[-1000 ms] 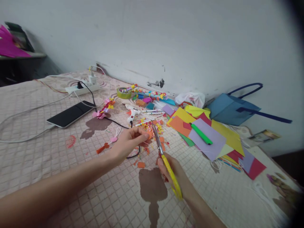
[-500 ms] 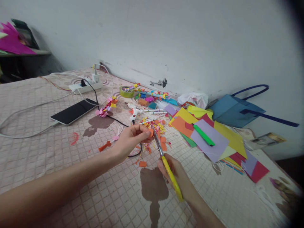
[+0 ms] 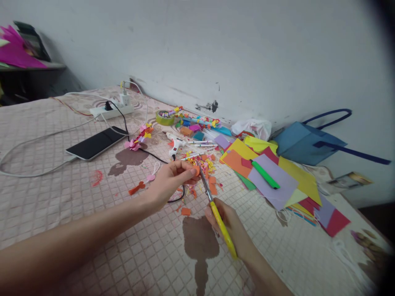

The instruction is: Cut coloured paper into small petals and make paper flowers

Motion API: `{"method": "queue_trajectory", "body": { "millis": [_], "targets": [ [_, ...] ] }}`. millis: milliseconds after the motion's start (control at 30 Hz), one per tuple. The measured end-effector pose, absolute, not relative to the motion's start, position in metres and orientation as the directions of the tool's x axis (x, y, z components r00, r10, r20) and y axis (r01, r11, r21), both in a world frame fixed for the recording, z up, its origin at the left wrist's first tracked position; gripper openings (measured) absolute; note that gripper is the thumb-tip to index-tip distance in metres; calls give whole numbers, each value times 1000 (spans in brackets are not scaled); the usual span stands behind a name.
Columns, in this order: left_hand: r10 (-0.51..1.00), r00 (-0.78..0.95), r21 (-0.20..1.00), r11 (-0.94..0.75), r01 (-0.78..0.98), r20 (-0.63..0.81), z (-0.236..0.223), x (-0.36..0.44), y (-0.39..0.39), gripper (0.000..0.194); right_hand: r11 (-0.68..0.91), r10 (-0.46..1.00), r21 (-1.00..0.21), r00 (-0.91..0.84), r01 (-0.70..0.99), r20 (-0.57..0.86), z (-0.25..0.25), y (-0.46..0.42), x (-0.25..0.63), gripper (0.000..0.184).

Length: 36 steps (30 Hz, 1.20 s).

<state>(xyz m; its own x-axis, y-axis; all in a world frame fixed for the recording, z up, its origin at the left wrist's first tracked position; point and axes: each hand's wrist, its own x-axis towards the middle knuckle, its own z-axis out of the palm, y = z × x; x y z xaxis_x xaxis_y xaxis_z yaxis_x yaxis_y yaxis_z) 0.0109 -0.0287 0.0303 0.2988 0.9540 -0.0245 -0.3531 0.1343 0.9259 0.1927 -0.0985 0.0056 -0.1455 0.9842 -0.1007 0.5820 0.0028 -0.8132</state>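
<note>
The right hand point(image 3: 226, 216) is curling closed around the yellow handles of the scissors point(image 3: 222, 228), whose blades are pointing up beside the other hand; how far they are parted is hard to tell. Just beyond, the left hand point(image 3: 173, 179) is pinching a small orange paper piece point(image 3: 196, 170) between thumb and fingers, right beside the blades; whether they are touching it is unclear. With the fingertips sitting so close, a slip of the blades could nick one, and a loose pinch could let the paper twist and spoil its edge. Behind, colourful trimmings point(image 3: 210, 165) are littering the cloth; a dropped piece could get lost among them. Farther off, the glue gun point(image 3: 176, 144) is lying near, its black cord point(image 3: 154, 157) running where the left wrist could snag it.
</note>
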Motion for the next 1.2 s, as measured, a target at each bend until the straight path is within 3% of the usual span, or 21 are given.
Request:
{"method": "queue_trajectory", "body": {
  "millis": [1200],
  "targets": [
    [955, 293, 916, 146, -373, -33, 29, 12, -28, 18, -29, 980, -844, -150, 536, -129, 11, -99, 190, 33]
  ]
}}
